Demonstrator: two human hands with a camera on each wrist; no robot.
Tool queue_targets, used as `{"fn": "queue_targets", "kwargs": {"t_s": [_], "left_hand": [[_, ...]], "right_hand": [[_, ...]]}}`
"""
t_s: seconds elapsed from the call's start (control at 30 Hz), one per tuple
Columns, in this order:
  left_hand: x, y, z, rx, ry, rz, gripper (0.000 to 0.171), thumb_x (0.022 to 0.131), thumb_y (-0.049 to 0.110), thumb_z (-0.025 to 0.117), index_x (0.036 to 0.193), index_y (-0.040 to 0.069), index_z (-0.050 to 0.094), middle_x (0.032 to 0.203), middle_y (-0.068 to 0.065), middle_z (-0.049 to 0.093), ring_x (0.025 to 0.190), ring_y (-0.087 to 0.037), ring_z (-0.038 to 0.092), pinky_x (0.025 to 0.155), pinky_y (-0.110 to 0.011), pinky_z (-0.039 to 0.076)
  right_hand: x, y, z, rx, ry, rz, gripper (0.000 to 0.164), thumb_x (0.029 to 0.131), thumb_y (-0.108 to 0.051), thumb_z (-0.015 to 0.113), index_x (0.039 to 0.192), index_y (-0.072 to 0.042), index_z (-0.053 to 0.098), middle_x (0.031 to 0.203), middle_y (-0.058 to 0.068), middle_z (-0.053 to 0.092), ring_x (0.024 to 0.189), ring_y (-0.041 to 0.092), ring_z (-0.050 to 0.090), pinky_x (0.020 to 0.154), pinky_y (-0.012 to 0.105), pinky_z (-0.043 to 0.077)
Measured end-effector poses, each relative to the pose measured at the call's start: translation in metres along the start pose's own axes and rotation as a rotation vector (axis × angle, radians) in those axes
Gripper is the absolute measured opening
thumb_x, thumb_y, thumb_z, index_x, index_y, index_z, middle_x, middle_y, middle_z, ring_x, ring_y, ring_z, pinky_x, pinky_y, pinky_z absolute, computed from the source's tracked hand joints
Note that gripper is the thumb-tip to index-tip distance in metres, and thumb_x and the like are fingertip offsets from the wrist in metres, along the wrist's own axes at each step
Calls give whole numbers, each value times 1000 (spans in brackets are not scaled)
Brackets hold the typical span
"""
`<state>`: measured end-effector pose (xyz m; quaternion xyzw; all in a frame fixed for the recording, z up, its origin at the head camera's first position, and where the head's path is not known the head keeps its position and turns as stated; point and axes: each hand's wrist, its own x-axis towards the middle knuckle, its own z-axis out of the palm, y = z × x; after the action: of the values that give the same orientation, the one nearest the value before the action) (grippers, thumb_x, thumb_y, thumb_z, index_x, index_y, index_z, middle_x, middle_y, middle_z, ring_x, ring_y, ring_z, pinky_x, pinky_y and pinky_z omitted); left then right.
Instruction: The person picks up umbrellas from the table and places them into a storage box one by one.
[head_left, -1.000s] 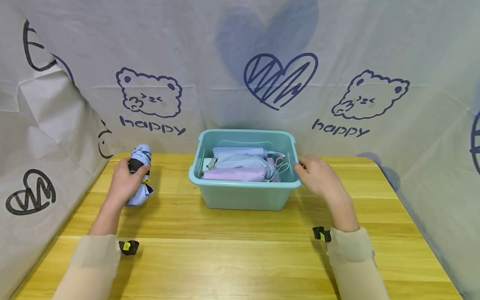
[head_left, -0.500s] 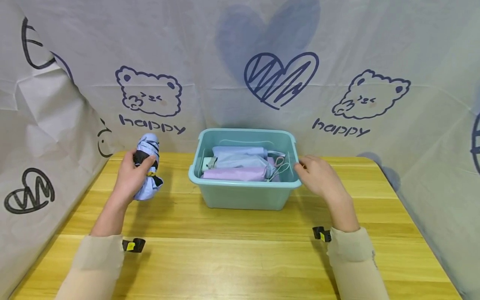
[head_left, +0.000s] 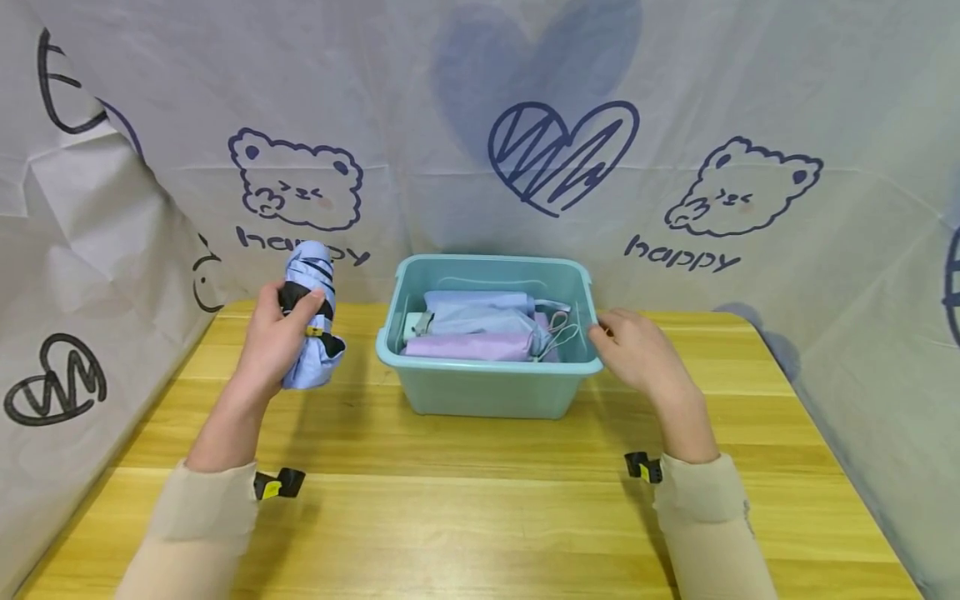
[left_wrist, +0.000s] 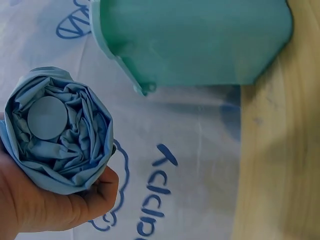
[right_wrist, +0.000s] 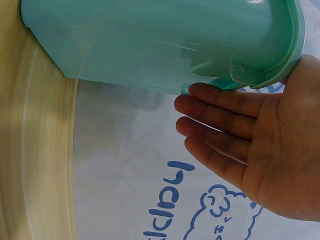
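Observation:
My left hand (head_left: 272,346) grips a folded blue umbrella (head_left: 309,367) with a black band round it, its thumb lying across the front. The umbrella stands nearly upright above the table, left of the teal bin (head_left: 487,392). In the left wrist view its bunched cloth end surrounds a round cap (left_wrist: 47,117). At the bin's right rim rests my right hand (head_left: 645,354); the right wrist view shows its fingers (right_wrist: 220,145) straight along the outside, the thumb mostly hidden behind the rim. Inside the bin lie a lilac folded umbrella (head_left: 468,347) and light blue ones (head_left: 480,302).
The bin sits on a wooden table (head_left: 480,517), close to its back edge. Behind and beside the table hangs a pale cloth (head_left: 442,208) printed with bears and hearts. Thin cord loops (head_left: 561,329) lie at the right end inside the bin.
My left hand has lifted the blue umbrella off the table's left side and carried it up and to the right, nearer the bin. The right hand has stayed at the rim.

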<state>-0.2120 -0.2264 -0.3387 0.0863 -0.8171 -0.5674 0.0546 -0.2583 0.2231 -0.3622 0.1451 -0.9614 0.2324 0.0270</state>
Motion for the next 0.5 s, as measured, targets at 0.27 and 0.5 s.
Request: {"fn": "queue_targets", "kwargs": {"t_s": [0.27, 0.5], "left_hand": [[-6, 21, 14, -28, -30, 39, 74, 106, 45, 50, 158, 2, 20, 134, -24, 45, 98, -21, 56, 76, -23, 53], [-8, 37, 31, -23, -59, 94, 70, 106, 42, 51, 156, 1, 23, 137, -26, 45, 104, -28, 55, 80, -25, 52]], "right_hand": [[-1, -2, -2, -3, -4, 5, 35, 106, -29, 43, 105, -4, 68, 104, 14, 65, 92, 32, 56, 81, 46, 47], [-1, -1, -3, 5, -11, 6, 36, 106, -28, 42, 109, -3, 68, 107, 15, 65, 94, 33, 56, 82, 47, 47]]}}
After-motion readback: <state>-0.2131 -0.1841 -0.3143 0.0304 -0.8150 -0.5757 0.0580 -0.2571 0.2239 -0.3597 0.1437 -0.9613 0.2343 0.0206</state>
